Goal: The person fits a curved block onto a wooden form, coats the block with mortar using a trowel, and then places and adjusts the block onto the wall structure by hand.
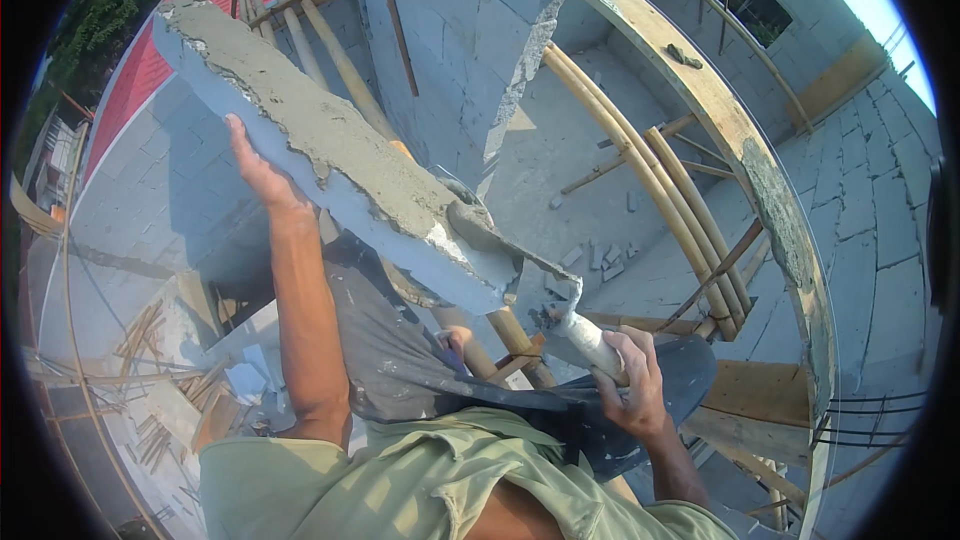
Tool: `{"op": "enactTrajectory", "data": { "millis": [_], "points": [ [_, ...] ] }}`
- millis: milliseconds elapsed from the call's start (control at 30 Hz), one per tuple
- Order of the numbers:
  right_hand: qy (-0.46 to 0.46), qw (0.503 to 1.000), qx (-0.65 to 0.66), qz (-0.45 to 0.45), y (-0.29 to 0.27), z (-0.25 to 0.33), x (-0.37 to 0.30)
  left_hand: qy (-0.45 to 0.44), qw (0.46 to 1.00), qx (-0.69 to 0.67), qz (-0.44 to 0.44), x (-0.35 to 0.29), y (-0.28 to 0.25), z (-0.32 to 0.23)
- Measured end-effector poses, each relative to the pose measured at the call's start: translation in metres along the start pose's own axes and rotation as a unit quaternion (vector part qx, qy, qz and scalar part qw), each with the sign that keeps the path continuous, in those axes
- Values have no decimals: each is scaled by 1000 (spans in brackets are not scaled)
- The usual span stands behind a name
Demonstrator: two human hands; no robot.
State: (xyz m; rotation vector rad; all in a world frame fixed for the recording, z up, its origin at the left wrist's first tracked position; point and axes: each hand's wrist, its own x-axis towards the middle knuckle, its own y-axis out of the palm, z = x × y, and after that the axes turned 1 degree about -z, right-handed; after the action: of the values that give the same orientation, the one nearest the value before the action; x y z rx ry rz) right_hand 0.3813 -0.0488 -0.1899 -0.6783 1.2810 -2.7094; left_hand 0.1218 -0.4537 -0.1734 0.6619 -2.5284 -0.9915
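A long, light grey block (pixel 420 256) slants from the upper left to the middle in front of me, its upper face thickly coated with wet grey mortar (pixel 310 125). Against its left side lies my left hand (pixel 268 178), fingers stretched out along the face; the palm is partly hidden. My right hand (pixel 632 380) is wrapped round the pale, mortar-smeared handle of a trowel (pixel 592 342). The trowel's blade rests at the near end of the block, with mortar on and around it. What bears the block's weight is not clear.
Bamboo poles (pixel 650 200) form scaffolding below and to the right. A curved wooden board (pixel 735 115) arcs along the right side. Grey block walls (pixel 450 50) rise ahead; rubble (pixel 605 258) lies on the floor far below. A red roof (pixel 130 90) stands beyond at left.
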Motion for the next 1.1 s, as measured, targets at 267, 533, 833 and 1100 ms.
{"op": "enactTrajectory", "data": {
  "millis": [267,533,833,1100],
  "points": [
    [-61,994,-80,-42,33,-31,-35,-9,999,-19,-24,39,-57,6],
    [134,983,95,-80,33,-10,-14,31,997,-69,-32,32,-70,-6],
    [8,996,-23,-83,64,70,49,113,989,-95,-23,-6,-8,-16],
    [-100,989,-63,-87,81,28,6,163,983,-45,-68,-12,0,-30]
  ]
}}
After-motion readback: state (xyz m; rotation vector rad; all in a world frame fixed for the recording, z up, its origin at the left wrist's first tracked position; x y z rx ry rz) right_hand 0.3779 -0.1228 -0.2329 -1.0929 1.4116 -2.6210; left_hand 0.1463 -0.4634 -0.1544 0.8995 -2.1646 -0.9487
